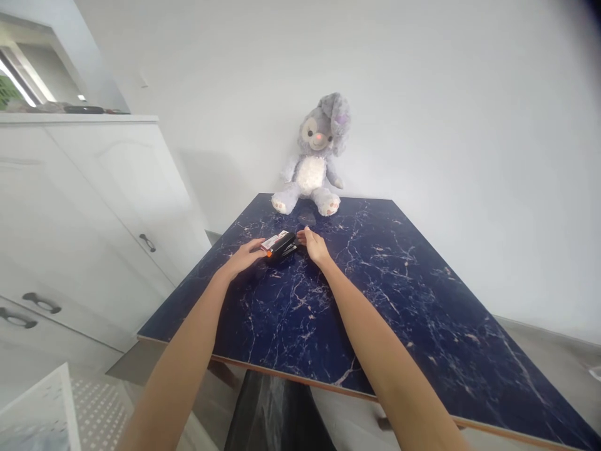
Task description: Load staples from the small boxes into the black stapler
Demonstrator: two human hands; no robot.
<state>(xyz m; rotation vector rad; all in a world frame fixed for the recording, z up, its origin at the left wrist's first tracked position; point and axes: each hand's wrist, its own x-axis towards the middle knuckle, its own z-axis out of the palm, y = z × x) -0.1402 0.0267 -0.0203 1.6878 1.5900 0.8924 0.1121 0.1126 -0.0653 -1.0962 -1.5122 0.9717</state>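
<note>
My left hand (245,257) is closed on the left end of a small white box (275,240) with dark print and an orange corner. Right against the box lies a black stapler (284,248), slanting up to the right, with a pale strip along its lower side. Whether the left fingers also touch the stapler, I cannot tell. My right hand (313,244) rests at the stapler's right end, thumb raised and fingers curved loosely apart. It seems to hold nothing. Both hands are over the left middle of the blue marble-patterned table (375,300).
A grey plush rabbit (312,172) sits at the table's far edge against the white wall (446,125). White cabinets (94,207) with dark handles stand to the left. Below the near edge is a black seat or dark clothing (277,413).
</note>
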